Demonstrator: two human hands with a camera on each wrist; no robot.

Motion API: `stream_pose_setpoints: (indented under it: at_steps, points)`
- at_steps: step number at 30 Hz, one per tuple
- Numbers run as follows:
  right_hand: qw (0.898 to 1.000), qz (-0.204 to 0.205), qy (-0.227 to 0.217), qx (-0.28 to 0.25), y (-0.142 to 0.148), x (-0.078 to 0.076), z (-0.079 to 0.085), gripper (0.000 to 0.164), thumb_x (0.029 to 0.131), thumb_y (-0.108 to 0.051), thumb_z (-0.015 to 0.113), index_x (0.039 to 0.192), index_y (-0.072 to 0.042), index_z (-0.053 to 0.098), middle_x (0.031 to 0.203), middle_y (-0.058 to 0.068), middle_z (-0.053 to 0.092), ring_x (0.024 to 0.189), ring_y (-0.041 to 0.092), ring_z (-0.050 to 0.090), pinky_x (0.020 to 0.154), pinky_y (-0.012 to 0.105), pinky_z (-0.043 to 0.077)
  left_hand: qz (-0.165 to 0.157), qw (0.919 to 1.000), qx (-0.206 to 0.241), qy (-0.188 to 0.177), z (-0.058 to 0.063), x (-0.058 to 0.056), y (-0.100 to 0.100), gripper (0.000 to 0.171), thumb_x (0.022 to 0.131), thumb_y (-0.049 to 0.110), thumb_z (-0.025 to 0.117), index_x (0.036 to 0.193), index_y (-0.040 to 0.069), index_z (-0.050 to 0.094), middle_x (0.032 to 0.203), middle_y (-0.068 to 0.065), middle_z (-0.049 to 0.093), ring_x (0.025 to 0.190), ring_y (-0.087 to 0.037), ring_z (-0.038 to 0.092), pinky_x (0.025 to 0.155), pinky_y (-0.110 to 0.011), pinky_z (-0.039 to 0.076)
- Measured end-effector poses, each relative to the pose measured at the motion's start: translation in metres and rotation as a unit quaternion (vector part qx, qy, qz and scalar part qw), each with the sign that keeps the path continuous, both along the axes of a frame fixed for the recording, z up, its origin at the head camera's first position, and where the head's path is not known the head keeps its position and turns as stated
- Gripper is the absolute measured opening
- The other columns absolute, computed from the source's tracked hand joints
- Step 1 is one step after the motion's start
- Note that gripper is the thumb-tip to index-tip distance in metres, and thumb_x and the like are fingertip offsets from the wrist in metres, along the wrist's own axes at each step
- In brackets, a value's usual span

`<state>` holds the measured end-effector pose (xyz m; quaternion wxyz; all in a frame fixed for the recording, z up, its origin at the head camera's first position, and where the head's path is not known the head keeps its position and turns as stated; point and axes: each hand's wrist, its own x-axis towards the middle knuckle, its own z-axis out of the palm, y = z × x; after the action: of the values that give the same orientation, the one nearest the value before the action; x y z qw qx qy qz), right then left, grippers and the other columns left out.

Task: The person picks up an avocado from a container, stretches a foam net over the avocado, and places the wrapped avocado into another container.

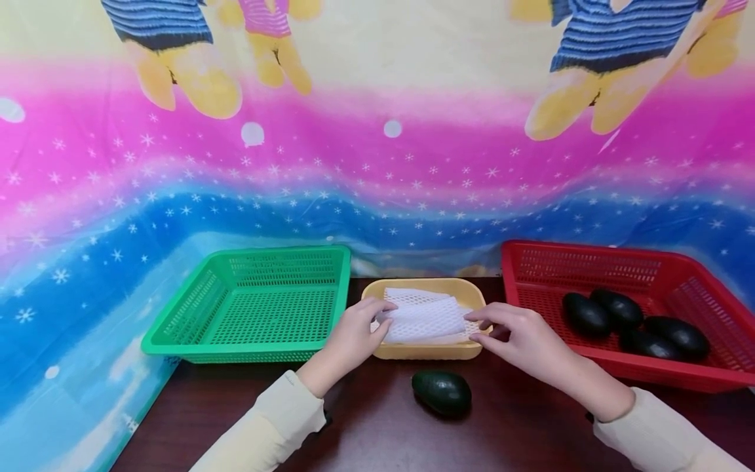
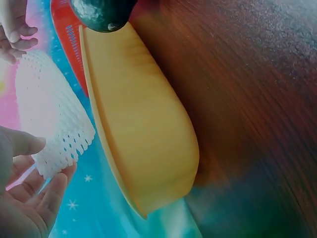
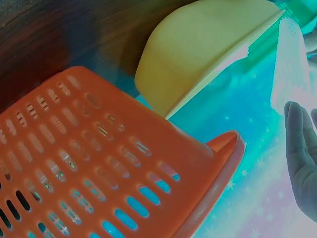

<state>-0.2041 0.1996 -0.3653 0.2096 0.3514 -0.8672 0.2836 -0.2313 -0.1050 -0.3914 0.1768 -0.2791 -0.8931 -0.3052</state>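
Note:
A white foam fruit net [image 1: 421, 318] is raised at a yellow bowl [image 1: 425, 353], with more white netting lying in the bowl beneath it. My left hand [image 1: 354, 331] holds the net's left end between thumb and fingers; the left wrist view shows the net's open mouth [image 2: 69, 156] there. At the net's other end is my right hand [image 1: 525, 337], its fingertips beside the edge, thumb and index finger apart. In the right wrist view those fingers [image 3: 297, 134] look fairly straight. A dark green avocado [image 1: 442, 393] lies on the table in front of the bowl.
To the left stands a green basket [image 1: 159, 344] with slotted walls. A red basket [image 1: 590, 360] on the right contains several dark avocados [image 1: 616, 308]. The dark wooden table [image 1: 377, 432] runs up to a patterned cloth [image 1: 377, 177] hanging behind the containers.

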Motion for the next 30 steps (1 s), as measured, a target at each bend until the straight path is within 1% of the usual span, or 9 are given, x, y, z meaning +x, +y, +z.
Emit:
stream_pose_setpoints:
  at_steps: [6, 10, 12, 15, 19, 21, 24, 28, 30]
  points:
    - [0.998, -0.010, -0.058, 0.000, -0.004, 0.003, -0.001, 0.035, 0.079, -0.006, 0.088, 0.111, -0.014, 0.076, 0.097, -0.004, 0.073, 0.077, 0.002, 0.065, 0.064, 0.029, 0.059, -0.004, 0.9996, 0.004, 0.026, 0.000, 0.006, -0.005, 0.020, 0.095, 0.009, 0.073, 0.115, 0.008, 0.073, 0.109, -0.005, 0.071, 0.092, -0.017, 0.067, 0.080, -0.037, 0.057]
    - [0.997, -0.006, -0.077, -0.004, -0.007, 0.003, -0.003, 0.034, 0.080, -0.006, 0.088, 0.112, -0.013, 0.076, 0.097, -0.001, 0.074, 0.072, 0.000, 0.064, 0.062, 0.027, 0.058, -0.006, 0.9995, 0.005, 0.031, -0.002, 0.010, -0.009, 0.020, 0.096, 0.008, 0.072, 0.116, 0.008, 0.073, 0.109, -0.004, 0.070, 0.089, -0.014, 0.067, 0.078, -0.033, 0.057]
    - [0.997, 0.005, -0.071, -0.010, -0.008, 0.003, -0.006, 0.034, 0.079, -0.005, 0.088, 0.111, -0.011, 0.076, 0.095, 0.000, 0.074, 0.071, 0.000, 0.064, 0.062, 0.025, 0.057, -0.007, 0.9994, 0.014, 0.030, -0.002, 0.011, -0.010, 0.021, 0.095, 0.008, 0.073, 0.116, 0.008, 0.073, 0.110, -0.005, 0.071, 0.089, -0.014, 0.067, 0.077, -0.034, 0.058]
    - [0.998, 0.029, -0.044, -0.029, -0.011, 0.002, -0.013, 0.037, 0.077, -0.003, 0.088, 0.111, -0.009, 0.076, 0.096, 0.001, 0.074, 0.072, 0.002, 0.066, 0.060, 0.024, 0.056, -0.012, 0.9990, 0.033, 0.026, -0.004, 0.013, -0.012, 0.021, 0.094, 0.006, 0.074, 0.115, 0.007, 0.074, 0.112, -0.007, 0.071, 0.090, -0.016, 0.068, 0.076, -0.037, 0.059]
    - [0.997, 0.046, -0.029, -0.046, -0.016, 0.002, -0.020, 0.037, 0.076, 0.000, 0.088, 0.110, -0.007, 0.076, 0.096, 0.002, 0.075, 0.076, 0.004, 0.068, 0.061, 0.028, 0.058, -0.020, 0.9986, 0.045, 0.019, -0.008, 0.015, -0.014, 0.022, 0.093, 0.004, 0.073, 0.115, 0.005, 0.073, 0.114, -0.009, 0.072, 0.090, -0.017, 0.068, 0.075, -0.039, 0.060]
    - [0.997, 0.050, -0.032, -0.047, -0.018, 0.003, -0.022, 0.034, 0.076, 0.002, 0.087, 0.107, -0.007, 0.076, 0.095, 0.002, 0.074, 0.077, 0.004, 0.068, 0.062, 0.030, 0.059, -0.021, 0.9987, 0.043, 0.015, -0.010, 0.017, -0.014, 0.022, 0.093, 0.005, 0.073, 0.115, 0.005, 0.073, 0.115, -0.009, 0.071, 0.089, -0.016, 0.068, 0.074, -0.038, 0.060]
    - [0.997, 0.065, -0.018, -0.044, -0.021, 0.002, -0.023, 0.030, 0.075, 0.004, 0.087, 0.101, -0.008, 0.078, 0.092, 0.002, 0.075, 0.076, 0.006, 0.068, 0.062, 0.029, 0.059, -0.021, 0.9992, 0.032, 0.015, -0.011, 0.020, -0.015, 0.023, 0.094, 0.007, 0.073, 0.116, 0.006, 0.073, 0.115, -0.008, 0.071, 0.085, -0.015, 0.066, 0.073, -0.035, 0.059]
    - [0.995, 0.090, 0.003, -0.032, -0.024, 0.001, -0.024, 0.029, 0.074, 0.005, 0.087, 0.097, -0.010, 0.078, 0.090, 0.001, 0.075, 0.076, 0.007, 0.069, 0.063, 0.026, 0.058, -0.019, 0.9992, 0.014, 0.033, -0.012, 0.024, -0.016, 0.024, 0.092, 0.011, 0.075, 0.115, 0.008, 0.073, 0.114, -0.005, 0.071, 0.085, -0.015, 0.064, 0.072, -0.030, 0.055]
    - [0.994, 0.102, 0.001, -0.030, -0.025, 0.002, -0.024, 0.030, 0.074, 0.005, 0.086, 0.098, -0.010, 0.078, 0.091, 0.002, 0.075, 0.076, 0.007, 0.069, 0.064, 0.025, 0.058, -0.021, 0.9990, 0.011, 0.037, -0.013, 0.025, -0.015, 0.025, 0.091, 0.013, 0.076, 0.115, 0.008, 0.073, 0.112, -0.004, 0.072, 0.085, -0.015, 0.065, 0.071, -0.030, 0.055]
